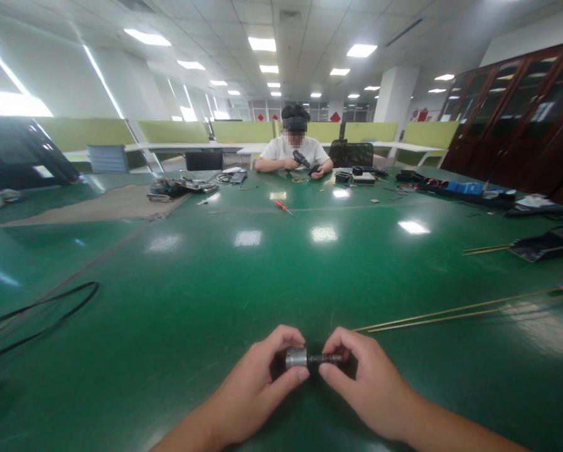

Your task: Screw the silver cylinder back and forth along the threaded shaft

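Observation:
Low in the head view, a silver metal cylinder [297,358] with a dark threaded shaft [326,359] lies level, the shaft pointing right. My left hand [267,376] grips the cylinder between thumb and fingers. On the shaft's side is my right hand [363,376], its thumb and index finger curled around the shaft's end. Whether the right fingertips press on the shaft is hard to tell. Both hands are just over the green tabletop [243,276].
Thin brass rods [432,316] extend from the right edge to near my right hand. A black cable [69,294] loops at the left. An orange screwdriver [282,206] lies farther off. Across the table a person [294,147] holds a dark tool, with parts on both sides.

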`<state>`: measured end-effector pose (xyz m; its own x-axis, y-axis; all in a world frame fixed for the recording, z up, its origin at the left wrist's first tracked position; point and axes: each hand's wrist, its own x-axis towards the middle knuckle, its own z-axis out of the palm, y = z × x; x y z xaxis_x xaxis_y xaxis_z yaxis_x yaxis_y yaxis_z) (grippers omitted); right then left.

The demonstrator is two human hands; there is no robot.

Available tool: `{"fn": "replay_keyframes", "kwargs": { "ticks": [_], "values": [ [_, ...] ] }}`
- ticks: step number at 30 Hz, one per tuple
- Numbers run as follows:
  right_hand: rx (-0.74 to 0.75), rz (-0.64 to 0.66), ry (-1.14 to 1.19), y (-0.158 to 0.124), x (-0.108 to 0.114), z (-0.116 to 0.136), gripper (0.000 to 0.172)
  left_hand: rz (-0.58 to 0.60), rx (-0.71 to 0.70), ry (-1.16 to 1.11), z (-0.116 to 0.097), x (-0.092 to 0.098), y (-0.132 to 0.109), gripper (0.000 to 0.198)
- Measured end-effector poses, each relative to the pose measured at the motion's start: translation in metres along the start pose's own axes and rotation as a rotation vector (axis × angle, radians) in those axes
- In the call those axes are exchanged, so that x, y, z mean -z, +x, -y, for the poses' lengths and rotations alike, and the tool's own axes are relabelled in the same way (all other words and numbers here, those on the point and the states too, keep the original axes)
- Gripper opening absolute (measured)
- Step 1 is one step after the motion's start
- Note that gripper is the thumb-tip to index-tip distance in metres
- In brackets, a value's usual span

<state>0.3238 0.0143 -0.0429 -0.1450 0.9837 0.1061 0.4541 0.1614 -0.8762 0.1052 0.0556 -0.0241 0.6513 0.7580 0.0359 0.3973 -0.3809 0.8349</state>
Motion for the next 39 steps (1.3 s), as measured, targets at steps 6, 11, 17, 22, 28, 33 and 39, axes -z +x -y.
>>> {"fn": "replay_keyframes", "kwargs": {
  "ticks": [6,11,17,22,28,33,39],
  "values": [
    [-0.005,-0.002,0.006,-0.0008,-0.0009,-0.0003,0.003,-0.009,-0.003,-0.007,0.0013,-0.0001,-0.0009,0.018],
    [-0.019,0.000,0.027,-0.0005,0.0003,0.0022,0.003,-0.023,-0.016,-0.025,0.0044,-0.0008,-0.0008,0.018],
    [-0.022,0.002,0.057,-0.0013,-0.0003,0.0023,0.003,-0.031,-0.021,-0.053,0.0050,-0.0005,-0.0008,0.019],
    [-0.030,-0.006,0.071,-0.0007,-0.0001,0.0022,0.003,-0.042,-0.018,-0.054,0.0045,0.0005,-0.0009,0.020],
    [-0.032,-0.010,0.079,-0.0006,0.0007,0.0025,0.004,-0.044,-0.004,-0.069,0.0045,0.0014,-0.0009,0.024],
    [-0.054,-0.010,0.074,-0.0002,0.0014,0.0032,0.004,-0.076,0.005,-0.082,0.0050,0.0010,-0.0008,0.025],
    [-0.050,-0.015,0.082,0.0007,0.0019,0.0036,0.004,-0.085,0.011,-0.110,0.0069,0.0002,-0.0014,0.025]
  ]
}}
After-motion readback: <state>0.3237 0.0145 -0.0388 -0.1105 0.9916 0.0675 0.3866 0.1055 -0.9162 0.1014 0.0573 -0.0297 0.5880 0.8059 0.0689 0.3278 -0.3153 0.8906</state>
